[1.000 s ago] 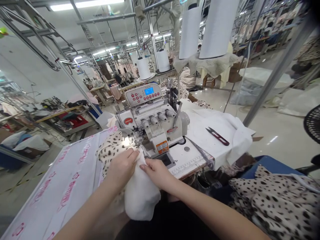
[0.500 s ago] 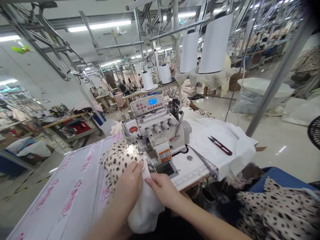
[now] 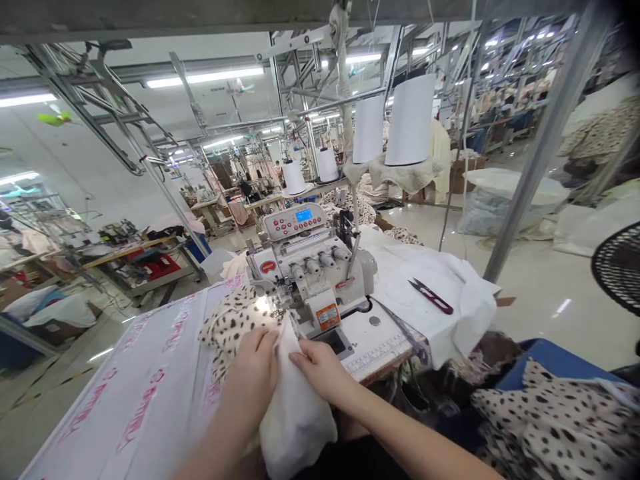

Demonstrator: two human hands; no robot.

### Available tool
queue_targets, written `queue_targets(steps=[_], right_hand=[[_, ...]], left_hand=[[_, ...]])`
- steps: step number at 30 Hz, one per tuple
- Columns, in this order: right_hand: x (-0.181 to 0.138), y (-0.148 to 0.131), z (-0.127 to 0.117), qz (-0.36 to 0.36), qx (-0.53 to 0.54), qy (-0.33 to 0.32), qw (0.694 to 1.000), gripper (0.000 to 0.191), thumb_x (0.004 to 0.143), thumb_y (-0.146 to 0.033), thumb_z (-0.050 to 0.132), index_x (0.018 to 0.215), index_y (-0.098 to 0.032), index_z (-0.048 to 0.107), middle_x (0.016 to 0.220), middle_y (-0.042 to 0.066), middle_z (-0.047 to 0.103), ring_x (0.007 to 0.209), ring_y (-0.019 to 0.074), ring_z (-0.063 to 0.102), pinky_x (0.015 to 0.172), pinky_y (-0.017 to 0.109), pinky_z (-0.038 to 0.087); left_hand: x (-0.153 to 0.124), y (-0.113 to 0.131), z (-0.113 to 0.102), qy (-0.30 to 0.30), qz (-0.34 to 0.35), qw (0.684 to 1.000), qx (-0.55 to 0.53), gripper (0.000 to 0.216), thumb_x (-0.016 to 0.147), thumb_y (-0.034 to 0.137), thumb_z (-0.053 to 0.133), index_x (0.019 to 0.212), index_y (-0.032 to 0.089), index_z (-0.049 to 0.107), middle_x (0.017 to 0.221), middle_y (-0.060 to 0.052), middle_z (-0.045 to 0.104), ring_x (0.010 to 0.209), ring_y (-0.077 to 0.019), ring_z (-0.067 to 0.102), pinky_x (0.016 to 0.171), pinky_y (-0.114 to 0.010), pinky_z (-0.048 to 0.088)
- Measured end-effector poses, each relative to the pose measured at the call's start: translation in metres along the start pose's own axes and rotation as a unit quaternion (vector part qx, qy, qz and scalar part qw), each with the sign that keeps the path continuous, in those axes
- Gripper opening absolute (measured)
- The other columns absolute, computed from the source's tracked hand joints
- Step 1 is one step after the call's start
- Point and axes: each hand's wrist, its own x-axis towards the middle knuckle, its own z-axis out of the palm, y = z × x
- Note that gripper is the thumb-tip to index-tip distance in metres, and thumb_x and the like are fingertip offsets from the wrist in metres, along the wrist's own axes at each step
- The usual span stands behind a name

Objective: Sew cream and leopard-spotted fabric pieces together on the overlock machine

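Note:
Spotted cream fabric (image 3: 233, 320) lies at the lit needle area of a white overlock sewing machine (image 3: 310, 267). A plain white piece of fabric (image 3: 295, 413) runs from the presser foot down over the table's front edge. My left hand (image 3: 255, 367) is closed on the cloth, fingers pinched where the spotted and white layers meet. With thumb and fingers, my right hand (image 3: 320, 367) grips the right edge of the white fabric just in front of the machine. The fingertips under the cloth are hidden.
Dark red thread snips (image 3: 431, 297) lie on white cloth right of the machine. Large white thread cones (image 3: 410, 123) stand behind it. More spotted fabric (image 3: 565, 420) fills a blue bin at lower right. A black fan (image 3: 620, 267) stands at the right edge.
Both hands keep hold of the cloth, and the white fabric's edge is raised and spread more between them. My left hand has shifted slightly down and left. The camera view has tilted up a little.

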Motion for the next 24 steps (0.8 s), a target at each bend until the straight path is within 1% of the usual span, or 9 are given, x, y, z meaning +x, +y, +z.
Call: queue_targets(steps=[2, 5, 7, 11, 13, 16, 20, 22, 24], right_hand=[[-0.005, 0.000, 0.000, 0.006, 0.005, 0.000, 1.000, 0.024, 0.077, -0.019, 0.051, 0.057, -0.016, 0.039, 0.055, -0.004, 0.039, 0.056, 0.0099, 0.037, 0.053, 0.021, 0.025], [-0.009, 0.000, 0.001, 0.012, 0.011, 0.004, 1.000, 0.022, 0.076, -0.019, 0.052, 0.058, -0.016, 0.042, 0.056, -0.004, 0.041, 0.057, 0.0104, 0.039, 0.054, 0.021, 0.026], [-0.010, 0.000, 0.001, 0.010, 0.016, 0.007, 1.000, 0.022, 0.076, -0.020, 0.052, 0.058, -0.016, 0.043, 0.057, -0.004, 0.041, 0.058, 0.0107, 0.039, 0.054, 0.021, 0.027], [-0.012, 0.002, 0.003, -0.001, 0.026, 0.004, 1.000, 0.018, 0.078, -0.020, 0.050, 0.061, -0.016, 0.047, 0.058, -0.004, 0.045, 0.059, 0.0108, 0.040, 0.055, 0.020, 0.029], [-0.013, 0.002, 0.004, -0.006, 0.027, 0.003, 1.000, 0.019, 0.078, -0.019, 0.050, 0.060, -0.016, 0.047, 0.058, -0.004, 0.044, 0.059, 0.0106, 0.040, 0.055, 0.020, 0.029], [-0.012, 0.003, 0.010, -0.003, 0.023, 0.006, 1.000, 0.024, 0.077, -0.019, 0.052, 0.056, -0.016, 0.040, 0.055, -0.005, 0.038, 0.057, 0.0097, 0.036, 0.053, 0.020, 0.026], [-0.011, 0.002, 0.019, 0.008, 0.018, 0.012, 1.000, 0.031, 0.077, -0.016, 0.053, 0.054, -0.017, 0.032, 0.051, -0.006, 0.032, 0.054, 0.0092, 0.032, 0.050, 0.021, 0.022], [-0.012, 0.002, 0.021, 0.006, 0.021, 0.011, 1.000, 0.029, 0.078, -0.015, 0.052, 0.055, -0.017, 0.035, 0.053, -0.006, 0.034, 0.055, 0.0094, 0.034, 0.051, 0.021, 0.023], [-0.016, 0.002, 0.020, 0.000, 0.023, 0.007, 1.000, 0.026, 0.079, -0.015, 0.050, 0.056, -0.017, 0.039, 0.055, -0.005, 0.038, 0.057, 0.0101, 0.037, 0.053, 0.021, 0.026]], left_hand=[[-0.001, -0.006, -0.006, 0.016, -0.034, 0.999, -0.020, 0.029, 0.076, 0.008, 0.034, 0.095, 0.015, 0.054, 0.095, -0.008, 0.057, 0.092, -0.0198, 0.054, 0.081, -0.032, 0.044], [0.011, -0.012, -0.011, -0.014, -0.101, 0.994, -0.039, 0.025, 0.078, 0.011, 0.032, 0.094, 0.017, 0.051, 0.090, -0.005, 0.060, 0.084, -0.0185, 0.056, 0.075, -0.031, 0.045], [0.019, -0.013, -0.009, -0.022, -0.113, 0.993, -0.033, 0.019, 0.081, 0.017, 0.034, 0.093, 0.018, 0.049, 0.088, -0.005, 0.059, 0.081, -0.0188, 0.056, 0.072, -0.031, 0.045], [0.023, -0.015, 0.001, -0.040, -0.079, 0.996, -0.005, 0.017, 0.081, 0.028, 0.042, 0.091, 0.016, 0.049, 0.088, -0.007, 0.056, 0.087, -0.0226, 0.053, 0.076, -0.035, 0.044], [0.024, -0.019, 0.005, -0.048, -0.065, 0.997, 0.012, 0.017, 0.080, 0.024, 0.041, 0.092, 0.015, 0.049, 0.088, -0.009, 0.056, 0.087, -0.0236, 0.053, 0.077, -0.036, 0.043], [0.030, -0.025, 0.006, -0.063, -0.050, 0.996, 0.032, 0.015, 0.079, 0.017, 0.038, 0.087, 0.015, 0.050, 0.084, -0.009, 0.055, 0.082, -0.0227, 0.053, 0.074, -0.035, 0.044], [0.038, -0.026, -0.001, -0.077, -0.031, 0.995, 0.048, 0.017, 0.081, 0.016, 0.036, 0.084, 0.017, 0.052, 0.086, -0.008, 0.055, 0.083, -0.0219, 0.053, 0.076, -0.035, 0.044], [0.031, -0.025, -0.008, -0.078, -0.020, 0.996, 0.049, 0.019, 0.080, 0.015, 0.037, 0.089, 0.017, 0.054, 0.091, -0.009, 0.055, 0.089, -0.0227, 0.052, 0.080, -0.036, 0.043], [0.017, -0.026, -0.016, -0.054, -0.004, 0.997, 0.060, 0.027, 0.075, 0.011, 0.040, 0.097, 0.016, 0.054, 0.101, -0.010, 0.054, 0.098, -0.0244, 0.049, 0.087, -0.038, 0.042]])
